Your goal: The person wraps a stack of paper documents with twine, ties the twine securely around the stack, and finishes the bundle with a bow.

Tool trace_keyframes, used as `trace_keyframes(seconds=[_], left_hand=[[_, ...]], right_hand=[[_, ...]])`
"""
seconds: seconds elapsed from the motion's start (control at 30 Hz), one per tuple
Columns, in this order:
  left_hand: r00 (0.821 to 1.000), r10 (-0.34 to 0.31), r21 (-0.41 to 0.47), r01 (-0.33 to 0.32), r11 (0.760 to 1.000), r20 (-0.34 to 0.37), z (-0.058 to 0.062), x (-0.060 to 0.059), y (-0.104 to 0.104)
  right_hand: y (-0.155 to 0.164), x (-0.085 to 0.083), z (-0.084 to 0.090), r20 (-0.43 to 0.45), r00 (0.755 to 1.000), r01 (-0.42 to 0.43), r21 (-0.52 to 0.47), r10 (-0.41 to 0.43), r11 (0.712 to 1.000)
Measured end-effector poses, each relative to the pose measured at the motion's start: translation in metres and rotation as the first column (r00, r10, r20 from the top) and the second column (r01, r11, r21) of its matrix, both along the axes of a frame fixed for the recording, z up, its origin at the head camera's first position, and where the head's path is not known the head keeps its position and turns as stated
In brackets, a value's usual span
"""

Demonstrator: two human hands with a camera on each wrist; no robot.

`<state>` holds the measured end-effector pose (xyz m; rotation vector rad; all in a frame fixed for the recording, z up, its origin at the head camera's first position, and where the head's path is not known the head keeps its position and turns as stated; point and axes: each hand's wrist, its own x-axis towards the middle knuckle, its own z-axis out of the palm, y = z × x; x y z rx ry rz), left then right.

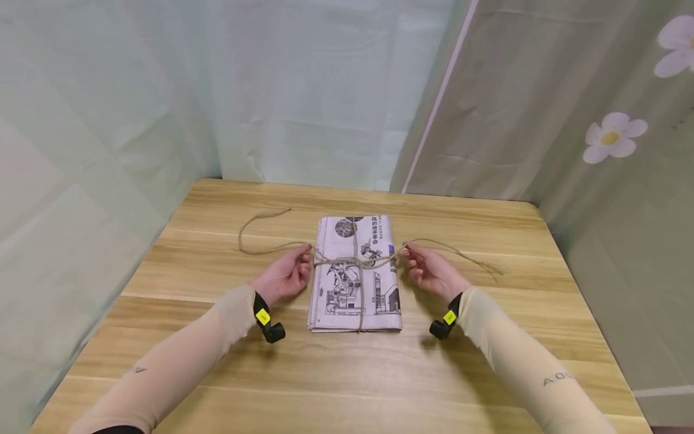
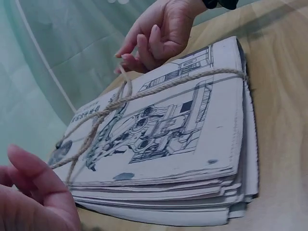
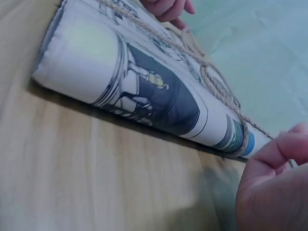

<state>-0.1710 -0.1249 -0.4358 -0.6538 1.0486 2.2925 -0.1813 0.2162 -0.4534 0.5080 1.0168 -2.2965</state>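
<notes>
A folded stack of newspapers point(image 1: 336, 289) lies on the table, with brown twine point(image 1: 361, 295) wrapped around it lengthwise and crosswise. The strands cross near the middle of the top sheet. Beside the stack's left edge, my left hand point(image 1: 284, 274) pinches one twine end between thumb and fingertips; its loose tail curls away on the table. At the right edge my right hand point(image 1: 432, 271) pinches the other end, whose frayed tail trails to the right. In the left wrist view the layered paper edges point(image 2: 192, 192) show. The right wrist view shows the folded side point(image 3: 159, 101).
The wooden table point(image 1: 347, 380) extends around the stack on all sides. Pale curtains point(image 1: 325, 90) hang behind its back edge, and a grey-green curtain with white flowers point(image 1: 612, 138) hangs at the right.
</notes>
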Motion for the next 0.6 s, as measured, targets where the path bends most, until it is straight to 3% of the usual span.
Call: trace_keyframes(seconds=[0.13, 0.23, 0.37, 0.6], left_hand=[[0.996, 0.006, -0.157, -0.020, 0.987, -0.090, 0.004, 0.000, 0.004], [0.987, -0.027, -0.233, -0.011, 0.972, -0.159, 0.009, 0.001, 0.006], [0.978, -0.041, -0.191, 0.002, 0.982, -0.202, 0.013, 0.002, 0.006], [0.995, 0.016, -0.076, -0.024, 0.997, -0.098, 0.010, 0.003, -0.004]], right_hand=[[-0.005, -0.003, 0.003, -0.052, 0.998, 0.045, 0.095, -0.040, 0.994], [-0.006, -0.005, 0.007, -0.128, 0.990, 0.073, 0.143, -0.054, 0.987], [-0.004, -0.007, 0.010, -0.199, 0.974, 0.138, 0.155, -0.106, 0.978], [0.005, -0.005, 0.004, -0.174, 0.976, 0.164, 0.178, -0.133, 0.970]])
